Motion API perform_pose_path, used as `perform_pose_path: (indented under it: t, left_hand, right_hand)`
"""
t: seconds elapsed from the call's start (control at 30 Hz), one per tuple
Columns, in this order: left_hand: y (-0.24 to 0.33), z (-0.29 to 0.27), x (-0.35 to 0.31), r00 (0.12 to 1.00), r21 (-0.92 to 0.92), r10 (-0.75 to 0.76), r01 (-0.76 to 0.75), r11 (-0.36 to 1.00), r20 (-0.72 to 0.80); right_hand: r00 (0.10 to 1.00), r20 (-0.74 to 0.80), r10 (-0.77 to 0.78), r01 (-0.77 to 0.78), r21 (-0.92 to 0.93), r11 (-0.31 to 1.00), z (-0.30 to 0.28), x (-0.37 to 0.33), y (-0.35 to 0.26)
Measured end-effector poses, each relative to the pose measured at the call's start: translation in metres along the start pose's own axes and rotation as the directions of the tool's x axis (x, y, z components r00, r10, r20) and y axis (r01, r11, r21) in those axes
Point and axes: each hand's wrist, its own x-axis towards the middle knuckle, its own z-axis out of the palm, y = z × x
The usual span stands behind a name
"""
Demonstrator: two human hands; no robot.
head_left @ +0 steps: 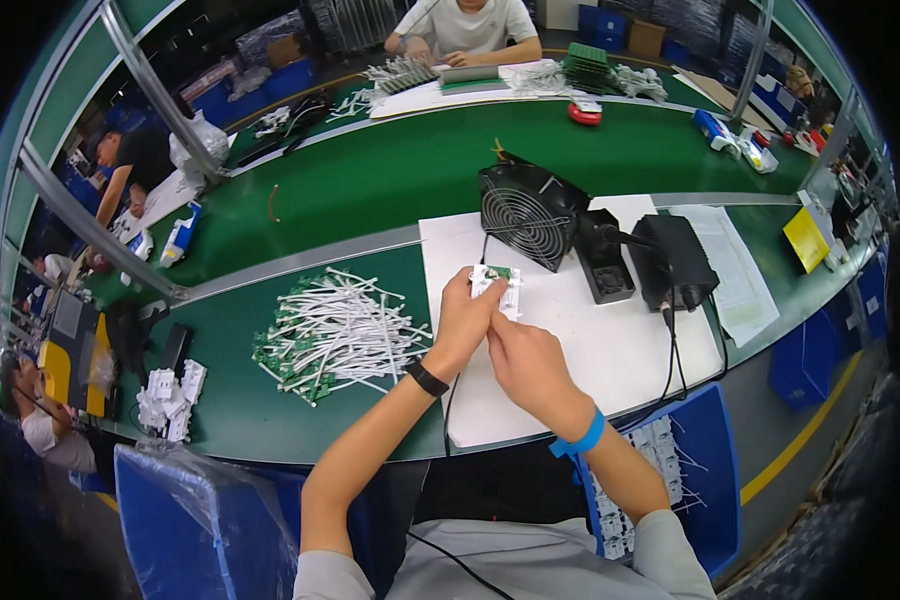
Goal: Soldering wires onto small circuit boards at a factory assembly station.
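Note:
Over the white board (590,380), my left hand (460,325) grips a small white plastic housing (511,300) with a green circuit board at its top. The left thumb lies across the housing's face. My right hand (532,372) is closed against the lower end of the same housing, its fingertips partly hidden. To the left, a heap of white cables with small green circuit boards (340,335) lies on the green tabletop. Several more white housings (173,398) are piled at the far left.
A black fan with a wire grille (528,222), a black tool stand (605,270) and a black control box (678,262) stand behind my hands. Blue bins (715,470) sit below the table edge. Across the green conveyor belt (390,165), a person (465,35) works.

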Motion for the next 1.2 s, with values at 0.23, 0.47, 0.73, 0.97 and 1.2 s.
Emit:
perform_pose_path:
  t: [0.23, 0.47, 0.73, 0.97, 1.2]
  left_hand:
    - [-0.030, -0.008, 0.006, 0.972, 0.224, -0.081, 0.030, 0.974, 0.219]
    - [-0.033, -0.005, 0.008, 0.938, 0.476, -0.023, -0.154, 0.866, 0.345]
    - [-0.033, -0.002, 0.017, 0.908, 0.640, 0.149, -0.385, 0.665, 0.391]
    - [-0.049, 0.002, 0.021, 0.890, 0.623, 0.264, -0.449, 0.641, 0.371]
    - [-0.051, 0.003, 0.019, 0.877, 0.634, 0.294, -0.478, 0.608, 0.379]
  right_hand:
    - [0.742, -0.312, 0.593, -0.176, 0.764, 0.621, -0.053, -0.008, 0.095]
    - [0.778, -0.491, 0.393, -0.210, 0.387, 0.898, -0.088, 0.053, 0.135]
    - [0.658, -0.751, 0.059, -0.023, 0.058, 0.998, -0.073, 0.043, 0.156]
    - [0.586, -0.810, -0.008, -0.137, -0.109, 0.985, -0.066, 0.047, 0.164]
    - [0.594, -0.803, 0.037, -0.104, -0.032, 0.994, -0.064, 0.049, 0.167]
